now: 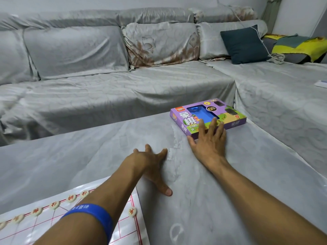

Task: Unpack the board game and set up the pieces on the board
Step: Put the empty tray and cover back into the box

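Observation:
A purple game box (233, 119) with a blue window lies flat at the far right of the grey covered table (88, 152). My right hand (208, 140) reaches to it with straight spread fingers, fingertips on the box's near edge. My left hand (152, 165) lies flat and open on the table cloth, left of the box and apart from it. A white paper board (127, 227) with red lines lies at the near left. Several round cream pieces (71, 198) with red characters stand in a row along its far edge, one more piece (132, 211) near its right edge.
A grey covered sofa (123, 85) wraps behind and to the right of the table. A dark blue cushion (245, 44) and a yellow blanket (300, 47) lie at the back right. A blue band sits on my left wrist (92, 216).

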### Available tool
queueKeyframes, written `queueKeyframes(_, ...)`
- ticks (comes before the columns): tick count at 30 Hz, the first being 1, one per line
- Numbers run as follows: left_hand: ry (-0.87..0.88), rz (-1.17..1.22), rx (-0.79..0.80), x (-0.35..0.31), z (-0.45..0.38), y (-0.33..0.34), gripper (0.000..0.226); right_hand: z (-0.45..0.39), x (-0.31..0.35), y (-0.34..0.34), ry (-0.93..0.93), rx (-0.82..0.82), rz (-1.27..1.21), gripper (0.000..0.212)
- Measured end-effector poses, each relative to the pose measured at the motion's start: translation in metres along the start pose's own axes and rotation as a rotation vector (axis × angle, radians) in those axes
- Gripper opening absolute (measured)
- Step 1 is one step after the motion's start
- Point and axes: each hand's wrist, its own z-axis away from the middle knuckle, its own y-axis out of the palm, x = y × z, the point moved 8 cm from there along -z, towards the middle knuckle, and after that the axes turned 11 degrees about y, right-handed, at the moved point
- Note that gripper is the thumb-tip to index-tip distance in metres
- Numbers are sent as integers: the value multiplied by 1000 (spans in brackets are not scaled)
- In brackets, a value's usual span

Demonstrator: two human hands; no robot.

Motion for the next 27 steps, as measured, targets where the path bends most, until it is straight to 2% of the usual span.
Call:
queueKeyframes(2,-4,-8,-7,-3,4,-5,138,22,5,-11,-40,-83,-93,79)
queueKeyframes(4,4,0,-24,-7,10,-7,136,55,16,-20,-189,-125,-183,76)
queueKeyframes(7,42,54,-124,-4,23,-3,125,111,24,-26,-357,-40,-262,64)
queueKeyframes(9,62,40,-292,-6,41,-1,108,136,19,-27,-366,29,-276,48)
queueKeyframes(12,91,93,-643,-11,90,-6,74,155,14,-35,-364,115,-215,48)
queueKeyframes(14,91,209,-824,-6,137,-4,67,158,8,-36,-344,305,-128,46)
queueKeyframes(16,79,266,-933,6,188,10,65,167,6,-43,-306,452,-74,39)
queueKeyframes(19,-4,311,-981,40,255,54,64,192,3,-66,-186,404,-171,32)
queueKeyframes(21,-95,340,-997,69,297,92,61,222,20,-80,-198,357,-275,34)
queueKeyframes(24,-230,412,-1020,106,352,154,56,286,72,-102,-381,339,-384,30)
queueKeyframes(27,-348,488,-1041,133,392,203,52,354,128,-122,-562,406,-463,31)
